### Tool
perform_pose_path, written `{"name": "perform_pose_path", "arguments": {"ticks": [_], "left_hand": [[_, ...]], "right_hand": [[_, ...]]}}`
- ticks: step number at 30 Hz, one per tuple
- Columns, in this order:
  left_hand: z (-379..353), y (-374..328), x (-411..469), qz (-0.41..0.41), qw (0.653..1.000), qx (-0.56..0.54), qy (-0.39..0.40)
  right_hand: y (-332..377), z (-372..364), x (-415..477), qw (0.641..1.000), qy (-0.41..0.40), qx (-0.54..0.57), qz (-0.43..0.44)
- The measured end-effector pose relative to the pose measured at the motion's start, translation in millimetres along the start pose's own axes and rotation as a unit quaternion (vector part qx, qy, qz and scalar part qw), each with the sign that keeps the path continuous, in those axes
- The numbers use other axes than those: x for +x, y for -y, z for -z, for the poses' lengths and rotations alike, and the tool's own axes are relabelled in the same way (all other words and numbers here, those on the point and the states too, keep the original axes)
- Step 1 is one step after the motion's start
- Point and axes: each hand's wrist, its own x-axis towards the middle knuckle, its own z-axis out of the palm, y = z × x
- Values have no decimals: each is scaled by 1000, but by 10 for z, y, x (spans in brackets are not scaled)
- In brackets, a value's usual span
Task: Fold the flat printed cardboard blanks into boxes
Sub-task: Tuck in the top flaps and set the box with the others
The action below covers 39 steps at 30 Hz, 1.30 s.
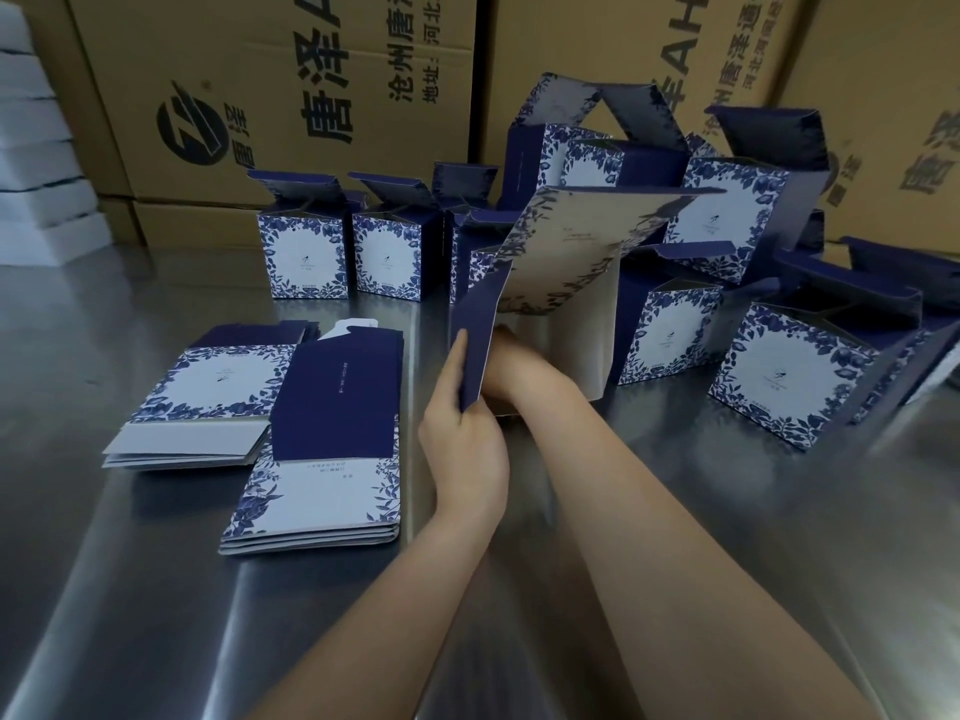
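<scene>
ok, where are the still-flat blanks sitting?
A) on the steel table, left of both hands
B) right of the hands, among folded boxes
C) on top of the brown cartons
A: the flat blanks lie in two stacks on the steel table, left of the left hand, which grips the half-folded box; folded boxes stand behind and right.
</scene>
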Motion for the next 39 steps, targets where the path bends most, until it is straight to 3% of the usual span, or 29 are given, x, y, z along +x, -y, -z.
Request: {"name": "perform_pose_path", "arguments": {"ticks": [3, 8, 18, 21, 25, 30, 34, 36, 39], "left_hand": [[6, 6, -6, -4, 1000, 4, -2], [10, 1, -8, -5, 1000, 12, -22], [-22, -22, -58, -6, 1000, -2, -25], [-19, -33, -55, -9, 1000, 8, -28], [-8, -43, -60, -19, 999, 19, -28], [-16, -25, -69, -21, 999, 23, -44], [-30, -24, -72, -17, 999, 8, -37], [-21, -27, -68, -16, 999, 11, -33], [-14, -36, -60, -14, 999, 23, -35]], "right_hand": [[8, -4, -31, 1000, -13, 15, 3], [-89, -89, -103, 988, -122, 86, -40], [-65, -155, -46, 997, 24, -62, -49], [-104, -159, -58, 998, -20, -60, -25], [-143, -203, -111, 994, -89, 59, -30], [-125, -210, -152, 996, -79, 34, -35], [-98, -108, -100, 999, -20, 21, -25], [-116, -106, -116, 999, -38, 8, -8], [-130, -168, -195, 992, -90, 85, -29]]}}
